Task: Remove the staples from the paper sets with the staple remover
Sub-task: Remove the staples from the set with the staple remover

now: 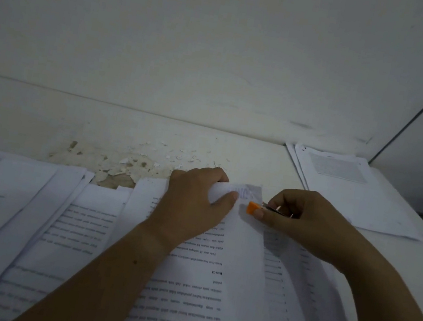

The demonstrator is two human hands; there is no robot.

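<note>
My left grip (192, 202) is curled round the far corner (244, 192) of the paper set (214, 273) lying straight ahead of me, thumb on top and fingers tucked behind, bending that corner up off the desk (261, 157). I hold it this way because that corner is likely where the staple sits, and a lifted, taut corner gives the tool something firm to bite against. The staple itself is too small for me to make out.

My right grip (303, 220) pinches the staple remover (254, 208), its orange end aimed toward 9 o'clock, just beside the raised corner and near my left thumb. Whether it touches the paper yet I cannot tell.

More printed sets (25, 227) lie overlapped at 9 o'clock, within reach, probably waiting their turn. A separate pile (353, 195) sits well apart at 2 o'clock, perhaps kept clear of the rest on purpose. Small pale flecks (177, 154) are scattered at 12 o'clock, beyond my knuckles.
</note>
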